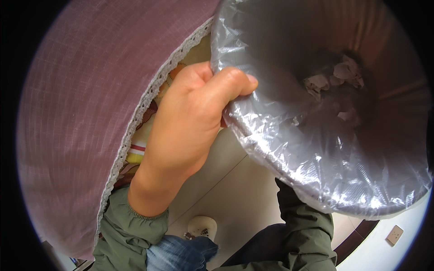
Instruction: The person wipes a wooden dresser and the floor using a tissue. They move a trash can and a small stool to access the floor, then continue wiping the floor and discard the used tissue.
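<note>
My left hand [184,125] holds the left rim of a round waste bin, its thumb over the edge and its fingers hidden behind it. A clear plastic liner [325,176] covers the rim and shines with wrinkles. The bin's mouth is tilted up towards me. Crumpled white tissues [347,73] lie deep inside, in shadow. My right hand is out of view; only its green sleeve [307,223] shows, running up behind the bin.
On the left is a surface under a pink tablecloth [84,118] with a white lace edge [135,118]. A patterned cloth [137,149] hangs below it. Underneath are the tiled floor [220,183] and a pale slipper [203,225]. A wall socket [394,235] is at the lower right.
</note>
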### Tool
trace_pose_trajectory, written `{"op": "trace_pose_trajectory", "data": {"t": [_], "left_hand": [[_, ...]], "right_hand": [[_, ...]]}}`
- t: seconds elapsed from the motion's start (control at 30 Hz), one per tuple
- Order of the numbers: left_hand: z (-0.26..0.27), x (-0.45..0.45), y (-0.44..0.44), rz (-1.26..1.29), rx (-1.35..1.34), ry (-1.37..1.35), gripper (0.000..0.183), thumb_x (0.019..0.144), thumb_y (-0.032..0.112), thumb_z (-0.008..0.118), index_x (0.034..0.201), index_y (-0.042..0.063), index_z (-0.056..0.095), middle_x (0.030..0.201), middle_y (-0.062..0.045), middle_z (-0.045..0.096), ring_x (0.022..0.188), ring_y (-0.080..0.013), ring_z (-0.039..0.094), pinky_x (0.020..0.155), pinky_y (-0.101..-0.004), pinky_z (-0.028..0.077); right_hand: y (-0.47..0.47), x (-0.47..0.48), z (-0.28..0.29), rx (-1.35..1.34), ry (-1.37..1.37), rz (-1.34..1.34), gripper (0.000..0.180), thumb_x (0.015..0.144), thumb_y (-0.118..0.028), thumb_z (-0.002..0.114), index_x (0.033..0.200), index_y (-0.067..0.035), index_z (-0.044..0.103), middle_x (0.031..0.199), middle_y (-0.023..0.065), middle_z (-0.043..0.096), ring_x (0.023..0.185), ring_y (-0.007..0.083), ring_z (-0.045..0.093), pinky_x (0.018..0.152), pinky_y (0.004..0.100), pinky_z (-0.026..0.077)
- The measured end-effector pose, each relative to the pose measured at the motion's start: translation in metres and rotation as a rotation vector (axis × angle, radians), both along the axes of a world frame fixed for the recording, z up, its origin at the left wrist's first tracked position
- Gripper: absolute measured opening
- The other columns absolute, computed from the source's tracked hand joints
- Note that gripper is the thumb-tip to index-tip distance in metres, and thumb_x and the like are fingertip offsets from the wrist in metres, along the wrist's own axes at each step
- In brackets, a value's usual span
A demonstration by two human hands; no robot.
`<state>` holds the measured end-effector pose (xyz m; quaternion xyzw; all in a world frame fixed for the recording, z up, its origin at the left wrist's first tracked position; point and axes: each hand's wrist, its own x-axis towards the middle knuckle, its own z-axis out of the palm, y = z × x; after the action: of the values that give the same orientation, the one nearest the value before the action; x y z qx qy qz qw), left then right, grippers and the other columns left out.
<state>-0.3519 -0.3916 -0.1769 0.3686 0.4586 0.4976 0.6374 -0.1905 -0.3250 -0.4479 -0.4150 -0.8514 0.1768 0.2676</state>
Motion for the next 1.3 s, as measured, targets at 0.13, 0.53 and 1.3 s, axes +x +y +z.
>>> {"op": "trace_pose_trajectory", "data": {"t": [0.13, 0.53, 1.3], "left_hand": [[0.004, -0.002, -0.006, 0.016, 0.009, 0.04, 0.015, 0.086, 0.009, 0.051, 0.086, -0.002, 0.06, 0.078, -0.006, 0.063, 0.068, -0.0118, 0.059, 0.065, -0.0247, 0.047], [0.041, 0.004, -0.03, 0.017, 0.049, 0.012, 0.017, 0.087, 0.008, 0.05, 0.088, -0.003, 0.063, 0.084, -0.007, 0.064, 0.078, -0.0129, 0.06, 0.074, -0.0256, 0.047], [0.025, 0.013, -0.023, 0.025, 0.022, 0.008, 0.014, 0.086, 0.011, 0.052, 0.083, 0.0, 0.061, 0.078, -0.002, 0.062, 0.067, -0.0078, 0.057, 0.066, -0.0239, 0.045]], "right_hand": [[-0.021, -0.058, 0.0, -0.001, 0.065, 0.144, 0.042, 0.084, -0.022, 0.052, 0.122, -0.005, 0.05, 0.126, 0.0141, 0.047, 0.116, 0.0307, 0.041, 0.096, 0.0422, 0.032], [-0.163, -0.153, -0.021, 0.05, -0.273, 0.854, 0.03, 0.085, -0.02, 0.055, 0.112, -0.009, 0.06, 0.111, 0.0137, 0.057, 0.098, 0.0292, 0.052, 0.082, 0.0397, 0.041], [-0.03, 0.125, 0.02, -0.139, 0.126, -0.017, 0.044, 0.091, -0.01, 0.031, 0.133, -0.003, 0.044, 0.136, 0.0124, 0.044, 0.129, 0.0249, 0.037, 0.107, 0.0341, 0.03]]}}
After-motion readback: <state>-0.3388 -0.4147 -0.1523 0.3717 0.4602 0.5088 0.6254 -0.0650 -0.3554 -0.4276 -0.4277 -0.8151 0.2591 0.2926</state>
